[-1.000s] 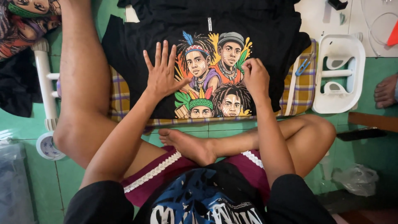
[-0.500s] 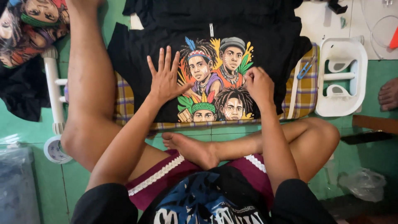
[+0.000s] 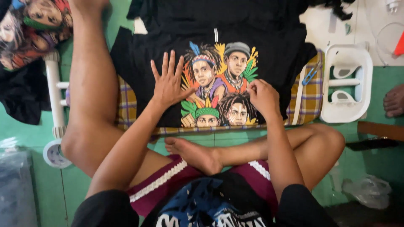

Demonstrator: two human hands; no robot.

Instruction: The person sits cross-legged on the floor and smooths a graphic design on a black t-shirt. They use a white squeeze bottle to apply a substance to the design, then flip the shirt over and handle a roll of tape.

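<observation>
A black T-shirt (image 3: pixel 269 38) lies flat over a yellow plaid cloth (image 3: pixel 309 96) in front of me. On its front is a colourful print of several faces (image 3: pixel 221 71). My left hand (image 3: pixel 168 82) rests flat on the shirt at the print's left edge, fingers spread. At the print's right side my right hand (image 3: pixel 263 98) presses down with fingers curled, fingertips on the print's surface. I sit cross-legged, one bare foot (image 3: pixel 195 153) just below the cloth's near edge.
A white plastic frame (image 3: pixel 347 84) sits right of the cloth, with a blue clip (image 3: pixel 311 75) near it. A white pipe stand (image 3: pixel 54 94) is at left. Another printed garment (image 3: pixel 31 29) lies top left. Someone else's foot (image 3: pixel 393 101) shows at the right edge.
My right hand has slid slightly down and right on the print and curled its fingers. The left hand stays flat on the shirt.
</observation>
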